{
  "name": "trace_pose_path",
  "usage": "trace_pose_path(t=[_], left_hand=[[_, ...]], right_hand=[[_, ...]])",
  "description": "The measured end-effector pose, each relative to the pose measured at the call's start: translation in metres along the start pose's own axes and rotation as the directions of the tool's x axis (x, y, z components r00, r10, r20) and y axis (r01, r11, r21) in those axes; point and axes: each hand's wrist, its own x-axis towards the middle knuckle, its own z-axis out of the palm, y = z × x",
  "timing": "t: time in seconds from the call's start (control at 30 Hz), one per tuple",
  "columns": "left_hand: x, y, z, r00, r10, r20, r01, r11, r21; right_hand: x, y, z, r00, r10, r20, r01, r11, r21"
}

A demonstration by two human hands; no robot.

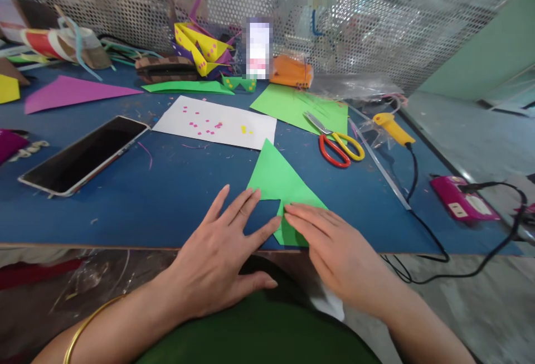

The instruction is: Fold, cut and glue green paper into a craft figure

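Note:
A folded sheet of green paper [278,173] lies at the table's front edge, one corner pointing away from me. My left hand [228,241] rests on its left side with the fingers spread and the fingertips touching the paper. On the lower right part, my right hand [334,241] presses flat, its fingers stretched out side by side. A folded flap shows between the two hands. Part of the paper is hidden under the right hand. Beyond it lie scissors [332,135] with one red and one yellow handle, their blades partly open.
A white sheet [225,121] holds small pink and yellow paper bits. Light green paper [298,108] lies under the scissors. At left are a phone [86,155] and purple paper [75,93]. A yellow glue gun [393,128], its cable and a magenta power strip [462,199] occupy the right.

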Motion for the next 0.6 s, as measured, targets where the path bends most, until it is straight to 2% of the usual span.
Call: trace_pose_path(t=[0.13, 0.27, 0.4, 0.6], left_hand=[[0.000, -0.001, 0.001, 1.000, 0.024, -0.010, -0.024, 1.000, 0.007], [-0.001, -0.002, 0.001, 1.000, 0.008, -0.024, -0.009, 1.000, -0.023], [-0.002, -0.003, 0.002, 0.999, 0.004, -0.048, -0.005, 1.000, -0.023], [0.000, -0.003, 0.003, 0.999, 0.028, -0.041, -0.026, 0.998, 0.050]], right_hand=[[0.023, 0.005, -0.010, 0.996, -0.061, 0.071, 0.061, 0.998, 0.013], [0.037, 0.007, 0.006, 0.989, -0.137, 0.059, 0.142, 0.986, -0.090], [0.037, 0.003, 0.020, 0.990, -0.139, -0.007, 0.136, 0.975, -0.178], [0.030, 0.002, 0.017, 0.996, -0.088, 0.024, 0.089, 0.993, -0.078]])
